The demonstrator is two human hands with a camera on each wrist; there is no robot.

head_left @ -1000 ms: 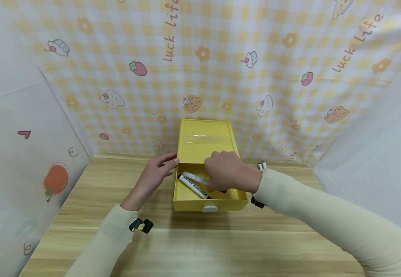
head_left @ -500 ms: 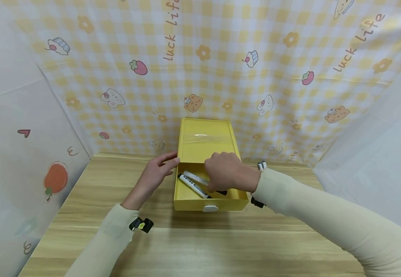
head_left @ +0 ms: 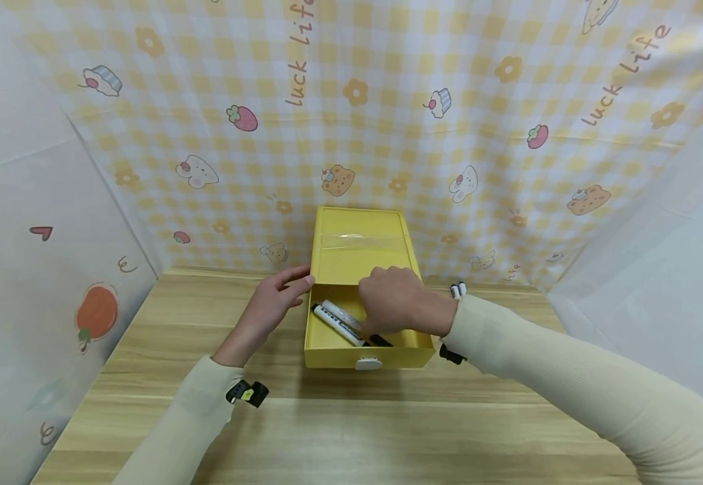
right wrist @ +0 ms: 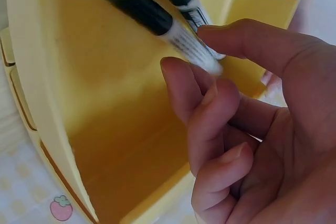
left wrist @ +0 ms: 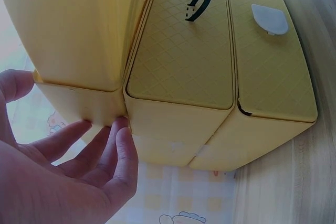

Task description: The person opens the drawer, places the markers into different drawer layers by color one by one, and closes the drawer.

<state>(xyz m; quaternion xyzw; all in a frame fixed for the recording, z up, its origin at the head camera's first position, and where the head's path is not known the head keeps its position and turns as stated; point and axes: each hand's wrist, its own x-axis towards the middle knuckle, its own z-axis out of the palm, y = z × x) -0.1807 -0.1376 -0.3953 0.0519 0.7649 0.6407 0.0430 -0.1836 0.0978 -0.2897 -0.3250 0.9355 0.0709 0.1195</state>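
A yellow drawer cabinet (head_left: 360,239) stands against the cloth, its top drawer (head_left: 400,360) pulled out. Two white markers with black caps lie inside, side by side: a front marker (head_left: 335,325) and a rear marker (head_left: 342,314), whose cap (right wrist: 147,14) points to the drawer front. My right hand (head_left: 390,296) is over the drawer, thumb and forefinger apart close by the rear marker, other fingers curled loosely. My left hand (head_left: 266,306) rests against the cabinet's left side. In the left wrist view its fingertips (left wrist: 123,124) touch the side wall, thumb at the top edge.
Below are two closed drawers, one with a black handle (left wrist: 199,3), one with a white handle (left wrist: 270,19). Two white sticks with black ends (head_left: 458,289) show behind the right sleeve. The wooden table (head_left: 339,438) ends at a checked cloth (head_left: 266,202).
The rear marker has dropped from my right fingers and swung round, now lying nearly parallel to the front marker. Both hands stay almost in place.
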